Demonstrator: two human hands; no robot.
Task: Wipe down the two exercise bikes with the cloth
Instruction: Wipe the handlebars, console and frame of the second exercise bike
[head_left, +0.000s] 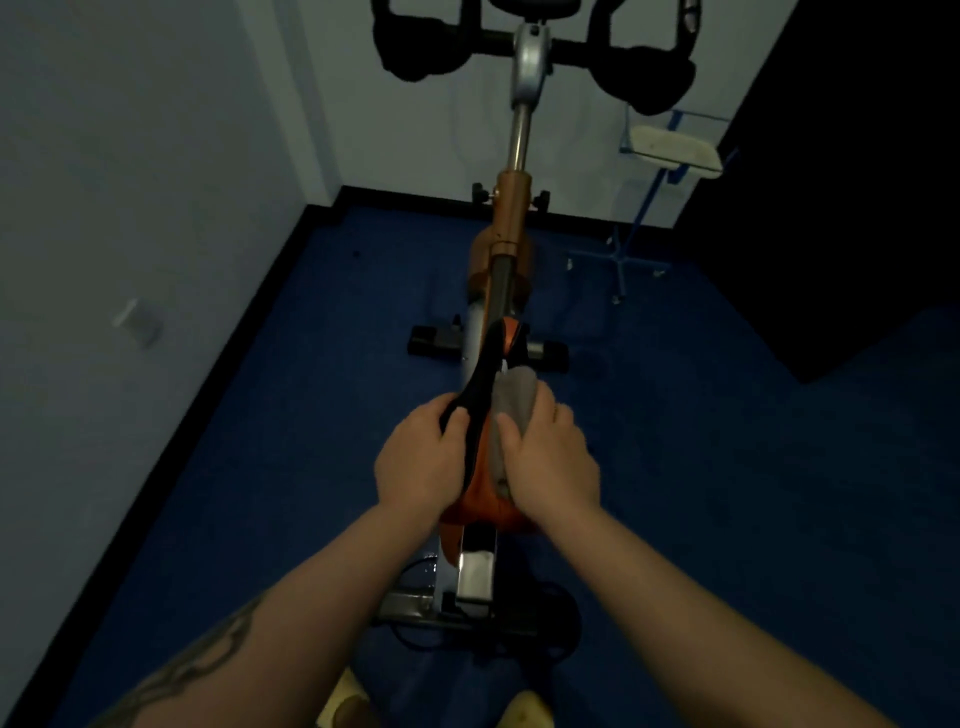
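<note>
An orange and silver exercise bike (511, 218) stands straight ahead of me on the blue floor, its black handlebars (415, 57) at the top of the view. Its black and orange saddle (485, 384) is just in front of me. My left hand (421, 457) grips the saddle's left side, thumb over the black edge. My right hand (545, 457) holds a grey cloth (514, 400) and presses it against the saddle's right side. Only this one bike is in view.
White walls close in on the left and behind the bike. A dark panel (841, 208) stands at the right. A blue-framed stand with a pale pad (675, 148) sits at the right of the handlebars. My feet (353, 706) show at the bottom.
</note>
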